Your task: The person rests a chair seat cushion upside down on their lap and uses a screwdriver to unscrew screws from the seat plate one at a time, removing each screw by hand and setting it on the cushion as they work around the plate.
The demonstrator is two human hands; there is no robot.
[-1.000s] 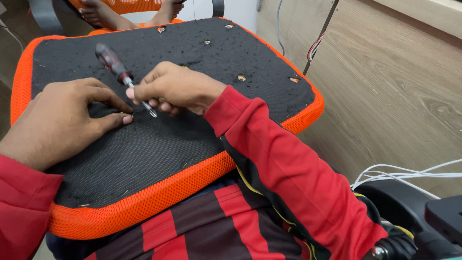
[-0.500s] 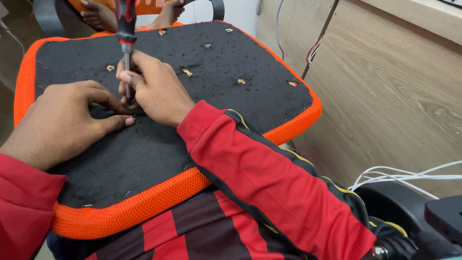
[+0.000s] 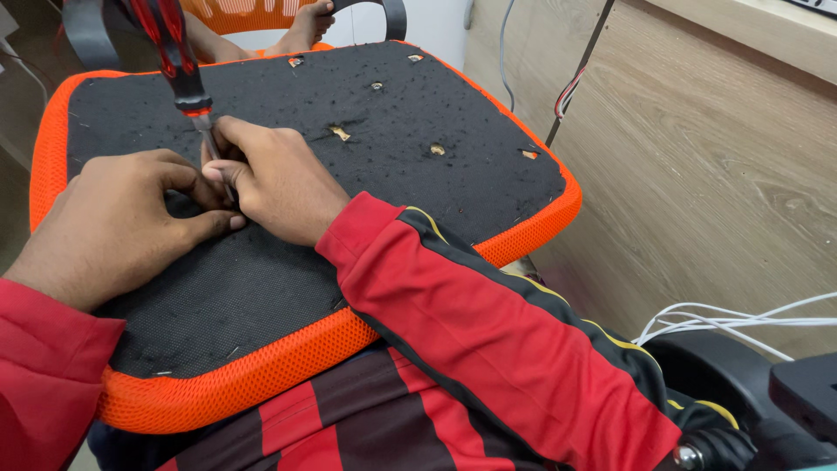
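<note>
Standing next to this: the chair seat [image 3: 261,288] is flipped bottom-up across the person's lap, black fabric underside with an orange mesh rim all round. One seat, and it fills most of the view.

Two hands on it, both left of middle. The left hand [image 3: 113,227] lies knuckles-up on the fabric with its fingertips curled in beside the tool tip. The right hand [image 3: 279,183] is closed round the metal shank of one screwdriver [image 3: 174,52], whose red and black handle stands nearly upright above the fist. The tip itself is hidden between the fingers, so I can't tell if it's seated in a screw.

If I were doing it, I'd keep the shaft dead vertical, push straight down, and let the left fingers steady the tip so it doesn't skate across the cloth.

Counting the small stuff: six mounting holes [image 3: 340,133] show in the far half of the underside, some with pale wood peeking through. Near right, a bunch of white cables [image 3: 741,318] runs along the wooden panel [image 3: 724,166].
</note>
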